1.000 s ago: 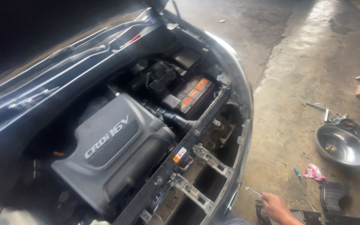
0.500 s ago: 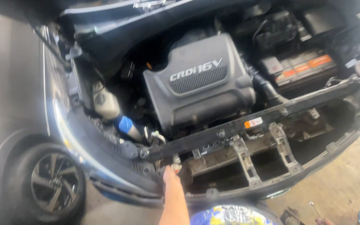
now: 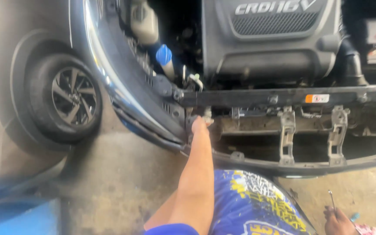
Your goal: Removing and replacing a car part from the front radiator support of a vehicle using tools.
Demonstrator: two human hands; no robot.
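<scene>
The left hand [image 3: 199, 125] reaches up into the stripped front of the car, its grip curled on a small pale metal fitting [image 3: 207, 114] just under the black crossbar [image 3: 283, 96], at the bar's left end beside the fender; how tight the fingers close I cannot tell, as the hand hides them. The fitting looks stiff, light and sharp-edged, best pinched at its outer end. The right hand [image 3: 338, 221], low at the frame's bottom edge over the concrete floor [image 3: 122, 182], has its grip closed around a thin metal tool [image 3: 331, 199], which likely handles rigid and light.
</scene>
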